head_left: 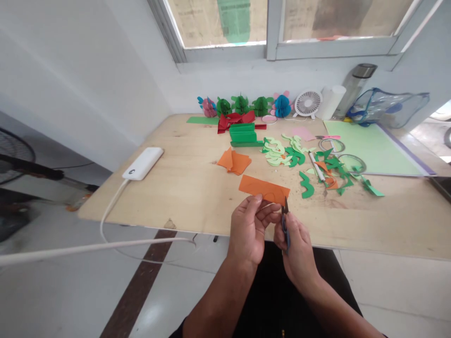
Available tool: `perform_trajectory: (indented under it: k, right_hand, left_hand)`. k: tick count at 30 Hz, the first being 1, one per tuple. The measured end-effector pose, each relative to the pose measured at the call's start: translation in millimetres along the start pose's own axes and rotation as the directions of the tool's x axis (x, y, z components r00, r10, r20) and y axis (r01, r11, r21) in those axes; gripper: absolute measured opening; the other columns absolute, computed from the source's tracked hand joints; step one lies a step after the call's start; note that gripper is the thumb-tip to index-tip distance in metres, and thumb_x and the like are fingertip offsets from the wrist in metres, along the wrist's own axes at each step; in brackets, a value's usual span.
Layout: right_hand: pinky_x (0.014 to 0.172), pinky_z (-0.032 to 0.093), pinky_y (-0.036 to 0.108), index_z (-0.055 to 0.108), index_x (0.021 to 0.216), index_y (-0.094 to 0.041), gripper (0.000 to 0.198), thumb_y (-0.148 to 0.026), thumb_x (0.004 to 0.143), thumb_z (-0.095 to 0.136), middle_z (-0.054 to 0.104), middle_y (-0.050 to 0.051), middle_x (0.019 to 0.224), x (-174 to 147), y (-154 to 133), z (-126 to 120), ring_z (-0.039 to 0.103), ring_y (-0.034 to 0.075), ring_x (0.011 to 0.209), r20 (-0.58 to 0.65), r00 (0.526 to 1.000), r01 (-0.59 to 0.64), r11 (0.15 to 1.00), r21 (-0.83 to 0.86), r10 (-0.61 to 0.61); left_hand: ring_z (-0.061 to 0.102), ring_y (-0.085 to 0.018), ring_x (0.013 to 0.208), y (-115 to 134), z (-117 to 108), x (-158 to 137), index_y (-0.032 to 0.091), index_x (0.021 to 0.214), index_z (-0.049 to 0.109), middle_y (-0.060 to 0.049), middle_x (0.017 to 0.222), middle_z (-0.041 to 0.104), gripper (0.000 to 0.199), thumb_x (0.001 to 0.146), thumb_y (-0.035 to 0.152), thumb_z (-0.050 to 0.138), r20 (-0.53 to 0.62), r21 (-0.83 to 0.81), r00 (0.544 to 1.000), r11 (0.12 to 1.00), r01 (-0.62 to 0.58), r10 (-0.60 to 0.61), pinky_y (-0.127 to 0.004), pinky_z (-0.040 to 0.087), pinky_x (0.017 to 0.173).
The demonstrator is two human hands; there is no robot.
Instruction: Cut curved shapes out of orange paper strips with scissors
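Observation:
My left hand (248, 227) pinches the lower edge of an orange paper strip (262, 186), which has a curved outline drawn on it. In my right hand (299, 246) is a small pair of scissors (285, 223) with dark handles. Its blades point away from me and meet the strip's lower right corner. Just beyond the strip lie orange paper pieces (235, 162), overlapping one another. To the right of the strip rests a wavy dark green paper cutout (306, 185).
Light green cutouts (276, 151), a white pen (317, 167), tape rolls (352, 164) and scraps lie at right. Folded green paper (243, 134) and red paper (236, 120) sit farther back, before several paper figures (261, 106). A fan (307, 103) stands behind; a power bank (143, 163) lies left.

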State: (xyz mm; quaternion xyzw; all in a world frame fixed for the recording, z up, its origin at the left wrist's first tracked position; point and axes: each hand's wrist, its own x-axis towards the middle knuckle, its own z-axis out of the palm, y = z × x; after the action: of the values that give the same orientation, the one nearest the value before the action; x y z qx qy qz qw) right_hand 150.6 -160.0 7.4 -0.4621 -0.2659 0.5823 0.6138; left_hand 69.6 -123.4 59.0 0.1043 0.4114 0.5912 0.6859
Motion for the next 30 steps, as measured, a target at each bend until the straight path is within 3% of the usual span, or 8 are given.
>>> perform_trajectory:
  k: [30]
  right_hand:
    - [0.041,0.018,0.025,0.047,0.066,-0.02,0.039,-0.05,0.091,0.05,0.032,-0.008,0.049,4.2,3.9,-1.1,0.023,0.008,0.044,-0.022,0.999,0.044,0.996,-0.071,-0.045]
  left_hand:
    - [0.07,-0.017,0.064,-5.8,-1.9,4.5,0.013,0.072,0.057,-0.005,0.065,0.069,0.018,0.069,0.022,0.073,-0.008,-0.002,1.0,1.0,-0.016,0.016,-0.025,0.055,0.059]
